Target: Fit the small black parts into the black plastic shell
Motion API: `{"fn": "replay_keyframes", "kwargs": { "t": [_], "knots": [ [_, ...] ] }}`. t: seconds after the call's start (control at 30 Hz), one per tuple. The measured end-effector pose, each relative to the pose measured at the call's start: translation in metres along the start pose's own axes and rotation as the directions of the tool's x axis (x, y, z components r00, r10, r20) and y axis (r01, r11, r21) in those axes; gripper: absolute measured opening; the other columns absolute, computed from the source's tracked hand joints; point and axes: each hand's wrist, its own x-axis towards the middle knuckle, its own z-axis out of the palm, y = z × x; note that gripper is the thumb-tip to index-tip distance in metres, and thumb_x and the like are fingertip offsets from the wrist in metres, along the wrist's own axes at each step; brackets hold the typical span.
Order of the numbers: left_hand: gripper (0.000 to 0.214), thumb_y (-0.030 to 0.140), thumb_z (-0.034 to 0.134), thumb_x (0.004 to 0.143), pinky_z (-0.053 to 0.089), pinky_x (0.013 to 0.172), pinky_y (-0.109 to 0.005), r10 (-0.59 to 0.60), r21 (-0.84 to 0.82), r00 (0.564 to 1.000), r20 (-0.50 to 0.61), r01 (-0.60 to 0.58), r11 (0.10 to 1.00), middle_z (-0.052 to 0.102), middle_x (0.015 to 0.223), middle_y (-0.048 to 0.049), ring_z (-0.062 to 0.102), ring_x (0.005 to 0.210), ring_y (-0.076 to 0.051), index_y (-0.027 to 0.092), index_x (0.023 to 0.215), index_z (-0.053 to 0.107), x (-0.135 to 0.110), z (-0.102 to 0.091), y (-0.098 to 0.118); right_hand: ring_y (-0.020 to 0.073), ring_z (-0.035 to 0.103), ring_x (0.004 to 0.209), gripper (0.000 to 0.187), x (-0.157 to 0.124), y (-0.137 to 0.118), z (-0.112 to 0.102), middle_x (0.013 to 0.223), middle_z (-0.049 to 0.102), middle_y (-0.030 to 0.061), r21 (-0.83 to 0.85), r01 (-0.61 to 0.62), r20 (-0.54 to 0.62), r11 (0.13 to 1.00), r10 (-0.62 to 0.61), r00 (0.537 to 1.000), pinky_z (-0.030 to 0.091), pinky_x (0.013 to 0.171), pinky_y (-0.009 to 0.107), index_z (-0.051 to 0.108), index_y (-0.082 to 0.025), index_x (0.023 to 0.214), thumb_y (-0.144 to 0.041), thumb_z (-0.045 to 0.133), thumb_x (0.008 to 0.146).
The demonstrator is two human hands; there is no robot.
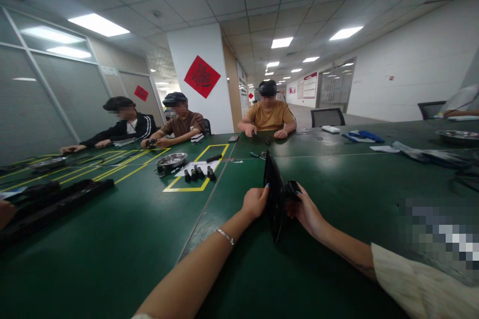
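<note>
A flat black panel (274, 194) stands on its edge on the green table (130, 239), seen nearly edge-on in front of me. My left hand (255, 202) grips its left side with curled fingers. My right hand (304, 208) is closed on its right side, around a small black part (293, 189) that sticks out from the panel. A thin bracelet (225, 235) sits on my left wrist.
Small black parts (197, 173) and a metal bowl (171, 160) lie in a yellow-taped rectangle further ahead. Long black trays (52, 202) lie at the left. Three people sit across the table, working with their hands. Another metal bowl (458, 135) and blue cloth (362, 136) are at the right.
</note>
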Motion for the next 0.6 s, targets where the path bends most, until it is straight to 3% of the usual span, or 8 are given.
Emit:
{"fn": "replay_keyframes", "kwargs": {
  "t": [0.13, 0.33, 0.6],
  "knots": [
    [0.059, 0.042, 0.017, 0.087, 0.019, 0.049, -0.024, 0.036, 0.105, 0.999, -0.031, -0.033, 0.994, 0.043, 0.051, -0.0021, 0.036, 0.049, -0.01, 0.012, 0.051, 0.053, -0.0024, -0.0012, 0.0033, 0.0144, 0.053, 0.052, 0.055, 0.001, 0.0006, -0.0005, 0.064, 0.055, -0.0001, 0.006, 0.004, -0.003, 1.0, -0.004, 1.0, 0.038, 0.046, 0.023, 0.029, -0.025, 0.128, -0.034, 0.044, 0.076],
    [0.052, 0.038, 0.023, 0.085, 0.02, 0.048, -0.022, -0.043, 0.03, 0.999, -0.003, 0.043, 0.999, 0.042, 0.05, -0.0007, 0.038, 0.049, -0.01, 0.011, 0.054, 0.055, -0.0023, -0.0024, 0.0077, 0.0142, 0.051, 0.049, 0.059, -0.0008, -0.0012, 0.001, 0.062, 0.056, 0.0001, -0.004, 0.001, 0.012, 1.0, -0.001, 1.0, 0.037, 0.046, 0.024, 0.025, -0.023, 0.13, -0.035, 0.043, 0.076],
    [0.041, 0.031, 0.029, 0.081, 0.021, 0.048, -0.021, -0.039, 0.036, 0.999, -0.027, 0.04, 0.999, 0.043, 0.054, -0.0001, 0.039, 0.053, -0.01, 0.012, 0.055, 0.054, -0.0016, -0.0013, 0.007, 0.0145, 0.051, 0.046, 0.06, -0.003, -0.0037, 0.0031, 0.059, 0.057, 0.0013, -0.049, -0.009, -0.008, 0.999, 0.008, 1.0, 0.032, 0.043, 0.022, 0.023, -0.022, 0.131, -0.036, 0.042, 0.075]
  ]
}}
